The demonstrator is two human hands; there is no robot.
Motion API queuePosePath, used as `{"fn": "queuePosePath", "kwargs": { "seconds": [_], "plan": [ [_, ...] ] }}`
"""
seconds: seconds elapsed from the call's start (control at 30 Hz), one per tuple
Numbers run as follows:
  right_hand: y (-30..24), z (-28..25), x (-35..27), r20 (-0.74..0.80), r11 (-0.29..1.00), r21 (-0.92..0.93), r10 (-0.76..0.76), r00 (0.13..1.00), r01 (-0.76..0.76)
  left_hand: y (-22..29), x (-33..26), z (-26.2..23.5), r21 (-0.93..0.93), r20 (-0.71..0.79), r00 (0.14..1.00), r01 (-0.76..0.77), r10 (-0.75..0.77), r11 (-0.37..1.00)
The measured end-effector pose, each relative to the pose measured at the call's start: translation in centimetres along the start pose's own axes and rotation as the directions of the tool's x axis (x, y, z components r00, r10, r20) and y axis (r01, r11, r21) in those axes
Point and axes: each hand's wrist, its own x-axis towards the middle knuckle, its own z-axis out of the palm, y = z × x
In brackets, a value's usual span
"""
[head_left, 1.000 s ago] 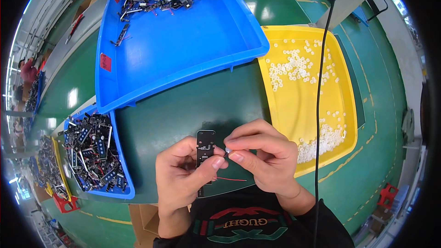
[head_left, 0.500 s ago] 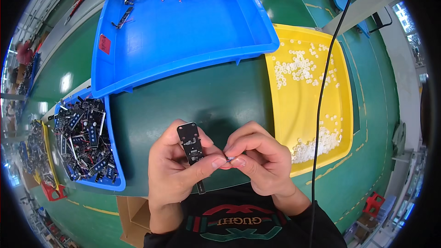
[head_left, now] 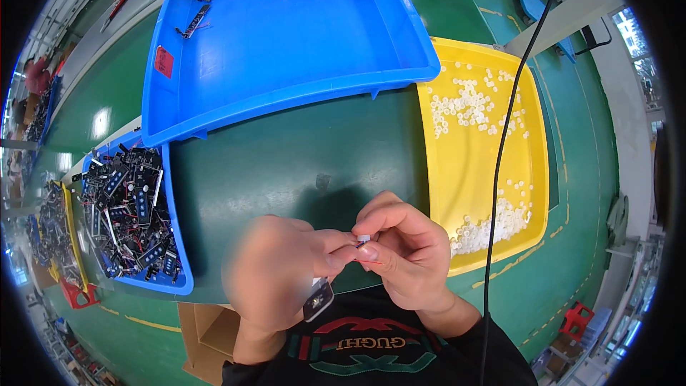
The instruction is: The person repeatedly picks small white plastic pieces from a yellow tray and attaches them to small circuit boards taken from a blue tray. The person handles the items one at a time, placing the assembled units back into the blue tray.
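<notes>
My left hand, partly smeared, is closed around a narrow black circuit board. Only the board's lower end shows below the palm; the rest is hidden. The left fingertips reach across to my right hand. Between the right thumb and forefinger is pinched a small white round piece, like a cap or ring. A thin red wire shows just under the right thumb. Fingers hide how the wire and the white piece meet.
A big blue tray holds boards at its far end. Left of me, a smaller blue bin is heaped with boards. The yellow tray on the right holds many white pieces. A black cable hangs across it. Below sits a cardboard box.
My left hand has turned over, swinging the board from upright to pointing down toward me, mostly behind the hand. The white piece now shows more plainly in my right fingers.
</notes>
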Motion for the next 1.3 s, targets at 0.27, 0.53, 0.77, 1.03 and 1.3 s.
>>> {"fn": "queuePosePath", "kwargs": {
  "seconds": [0.27,0.53,0.77,1.03,1.3],
  "plan": [
    [-0.1,-0.1,-0.3,-0.008,0.982,-0.18,-0.067,0.998,0.064,-0.4,-0.3,0.3,0.067,0.037,0.998,-0.051,0.048,0.996],
    [-0.4,0.4,-0.2,-0.047,0.985,-0.148,-0.098,0.994,0.09,-0.5,-0.2,0.1,-0.139,0.007,1.0,-0.003,0.004,0.99],
    [-0.6,0.0,0.1,0.013,0.91,-0.378,-0.179,0.984,0.17,-0.8,-0.6,0.0,-0.526,-0.005,0.946,0.273,-0.324,0.805],
    [-2.0,0.9,1.5,0.133,0.777,-0.583,-0.194,0.972,0.235,-1.4,-1.3,0.2,-0.9,0.307,0.776,0.425,-0.551,0.097],
    [-1.7,0.4,1.8,0.165,0.693,-0.623,-0.337,0.927,0.363,-1.1,-1.2,1.1,-0.895,0.316,0.747,0.44,-0.586,0.079]
  ]
}}
